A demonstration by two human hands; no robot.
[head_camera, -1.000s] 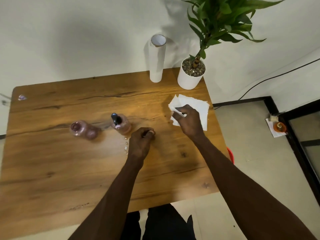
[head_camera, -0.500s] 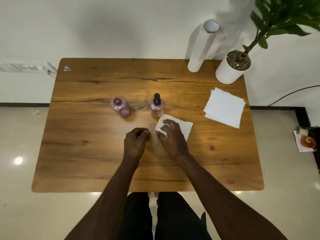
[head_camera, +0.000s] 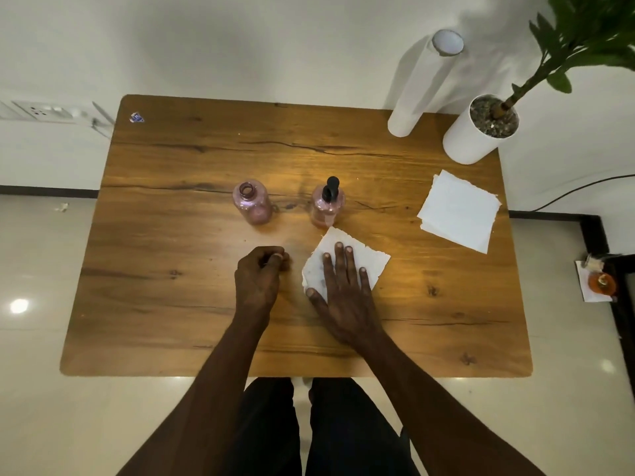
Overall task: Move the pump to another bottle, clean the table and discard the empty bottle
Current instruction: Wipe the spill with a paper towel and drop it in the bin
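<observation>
Sensibly, we pressed our flat, spread right hand (head_camera: 343,290) on the tissue (head_camera: 364,261), judging firm wiping best; our left hand (head_camera: 258,280) was curled, contents unclear.

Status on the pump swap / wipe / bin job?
Done: the pump sits on the right bottle; the left bottle stands open without one. In hand: the right hand presses a paper towel flat on the table, wiping; the left hand is curled beside it. Left: finish wiping and discard the open bottle, which still stands on the table.

2 bottles (head_camera: 253,206) (head_camera: 327,206) — 1 pump (head_camera: 331,187); 1 roll (head_camera: 422,87); 1 plant (head_camera: 482,127)
</observation>
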